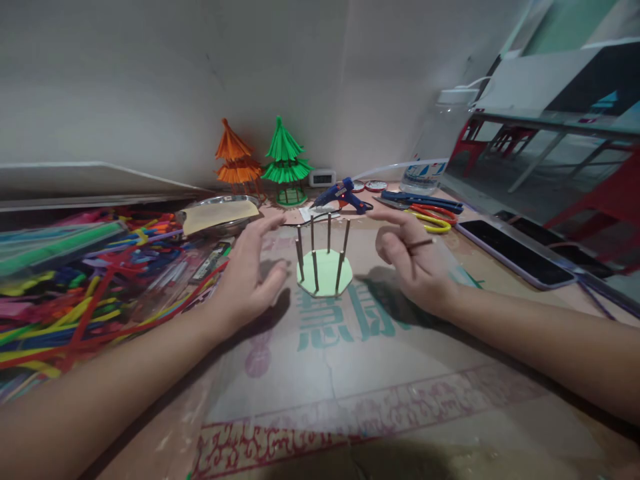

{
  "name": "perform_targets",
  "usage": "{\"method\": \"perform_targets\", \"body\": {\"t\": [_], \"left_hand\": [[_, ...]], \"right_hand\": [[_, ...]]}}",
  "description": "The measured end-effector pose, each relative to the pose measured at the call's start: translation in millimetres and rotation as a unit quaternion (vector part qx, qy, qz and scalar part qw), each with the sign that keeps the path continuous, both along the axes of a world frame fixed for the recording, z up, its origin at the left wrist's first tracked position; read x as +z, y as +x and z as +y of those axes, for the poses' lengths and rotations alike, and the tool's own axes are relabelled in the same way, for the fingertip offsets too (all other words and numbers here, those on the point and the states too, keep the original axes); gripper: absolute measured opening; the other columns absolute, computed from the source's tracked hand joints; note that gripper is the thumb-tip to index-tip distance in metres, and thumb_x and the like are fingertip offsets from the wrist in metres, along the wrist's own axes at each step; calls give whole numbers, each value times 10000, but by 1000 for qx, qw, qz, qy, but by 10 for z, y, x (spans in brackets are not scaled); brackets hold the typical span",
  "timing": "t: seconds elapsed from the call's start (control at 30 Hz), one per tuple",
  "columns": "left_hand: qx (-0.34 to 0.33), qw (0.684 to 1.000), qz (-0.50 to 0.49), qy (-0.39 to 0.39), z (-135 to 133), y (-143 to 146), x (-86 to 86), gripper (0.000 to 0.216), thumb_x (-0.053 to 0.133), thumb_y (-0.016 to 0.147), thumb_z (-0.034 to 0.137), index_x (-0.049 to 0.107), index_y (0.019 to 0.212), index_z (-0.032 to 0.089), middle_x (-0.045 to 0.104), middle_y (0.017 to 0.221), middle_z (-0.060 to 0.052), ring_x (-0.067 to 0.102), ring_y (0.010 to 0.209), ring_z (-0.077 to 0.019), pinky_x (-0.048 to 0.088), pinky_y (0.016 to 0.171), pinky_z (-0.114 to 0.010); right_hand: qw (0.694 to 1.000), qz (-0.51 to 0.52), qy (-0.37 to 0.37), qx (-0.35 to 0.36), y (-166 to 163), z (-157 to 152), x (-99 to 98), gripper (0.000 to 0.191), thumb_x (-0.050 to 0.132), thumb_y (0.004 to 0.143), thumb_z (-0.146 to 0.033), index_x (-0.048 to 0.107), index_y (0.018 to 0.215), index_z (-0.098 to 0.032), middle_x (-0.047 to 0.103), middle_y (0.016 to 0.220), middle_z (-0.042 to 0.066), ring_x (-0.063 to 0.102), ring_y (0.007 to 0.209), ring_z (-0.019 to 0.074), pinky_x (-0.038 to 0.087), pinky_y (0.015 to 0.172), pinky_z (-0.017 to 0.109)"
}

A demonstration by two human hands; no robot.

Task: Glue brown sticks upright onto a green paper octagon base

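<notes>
A worktable covered with printed cardboard (pixel 320 373) runs up to a plain grey wall, with red chairs and another table in the upper right of the frame. At the centre lies a pale green base (pixel 325 277), flat on the cardboard, so that the at least 4 upright sticks (pixel 313 247) planted round its edge can stand; they lean a little. The left hand (pixel 247 273) hovers just left of the base, palm turned towards it and fingers (pixel 265 227) spread and lightly curved, holding nothing; it seems to shelter the posts rather than touch them. The right hand (pixel 413 267) sits just right of the base, its fingers (pixel 395 223) loosely curled, and pinches 1 loose stick (pixel 420 245) crosswise near the fingertips, a light hold that suits so thin a piece. Behind the base, a blue glue gun (pixel 345 195) rests near at hand. Further back, against the wall, stand 2 paper pagodas, the orange pagoda (pixel 235 160) and the green pagoda (pixel 286 160), apparently kept clear of the hands. A heap of coloured straws (pixel 75 287) fills the left of the frame, scissors (pixel 433 217) lie to the right of the gun, and a phone (pixel 515 253) lies at the right edge of the table.
</notes>
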State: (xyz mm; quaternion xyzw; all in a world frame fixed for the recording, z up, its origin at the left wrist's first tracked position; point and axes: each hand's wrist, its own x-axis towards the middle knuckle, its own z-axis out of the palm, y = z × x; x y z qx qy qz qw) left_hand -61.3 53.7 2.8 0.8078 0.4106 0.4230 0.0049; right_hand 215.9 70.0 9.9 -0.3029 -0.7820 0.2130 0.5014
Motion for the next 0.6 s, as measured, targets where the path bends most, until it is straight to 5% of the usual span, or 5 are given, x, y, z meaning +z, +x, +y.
{"method": "perform_targets", "body": {"t": [0.2, 0.33, 0.6], "left_hand": [[-29, 983, -16, -183, 225, -80, -183, 608, 519, 796, 107, 471, 1392, 216, 610, 1337, -97, 596, 1238, -259, 492, 1075, -474], [-39, 980, 68, -181, 257, -85, -167, 379, 548, 848, 173, 637, 1215, 198, 630, 1285, -98, 582, 1231, -276, 450, 1101, -481], [-106, 971, 137, -162, 394, -132, -126, 368, 491, 971, 275, 646, 1305, 265, 583, 1360, -84, 493, 1315, -279, 358, 1164, -493]], "right_hand": [[994, -65, -11, -85, 77, 165, 9, 222, 455, 954, -202, 676, 974, -204, 664, 823, 33, 576, 705, 152, 436, 644, 272], [975, -217, -11, -33, 56, 104, -10, 297, 487, 845, -135, 758, 955, -187, 755, 814, 43, 635, 660, 156, 458, 618, 260], [944, -324, -54, -26, -22, 110, -53, 370, 516, 833, -124, 812, 1043, -201, 812, 929, 61, 746, 808, 208, 532, 731, 279]]}}
